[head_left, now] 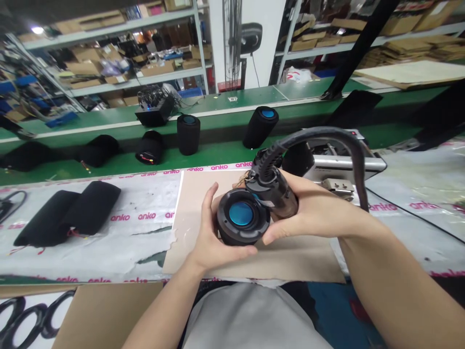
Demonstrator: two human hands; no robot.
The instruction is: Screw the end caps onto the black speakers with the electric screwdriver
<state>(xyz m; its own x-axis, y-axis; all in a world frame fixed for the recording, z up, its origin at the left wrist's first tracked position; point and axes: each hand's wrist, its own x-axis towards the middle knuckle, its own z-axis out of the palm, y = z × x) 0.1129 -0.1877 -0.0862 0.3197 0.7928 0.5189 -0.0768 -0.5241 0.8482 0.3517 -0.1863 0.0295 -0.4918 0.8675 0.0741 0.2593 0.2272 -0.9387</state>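
A black cylindrical speaker [241, 216] with a blue disc in its end is in the middle of the view, over a beige board [294, 257]. My left hand [214, 242] is curved round its left and lower side, thumb and fingers spread against it. My right hand [308, 208] is wrapped round a dark, corded power tool [278, 194], whose body lies against the speaker's upper right side. A thick black cable [327, 133] arcs from the tool to the right. The tool's tip is hidden.
Black fabric sleeves [90, 206] lie on the left of the printed covering [145, 194]. Two speakers [188, 134] stand on the green conveyor [214, 150] behind, beside several dark pieces. A metal machine [345, 165] sits at right. Black rings [27, 325] are in a box at lower left.
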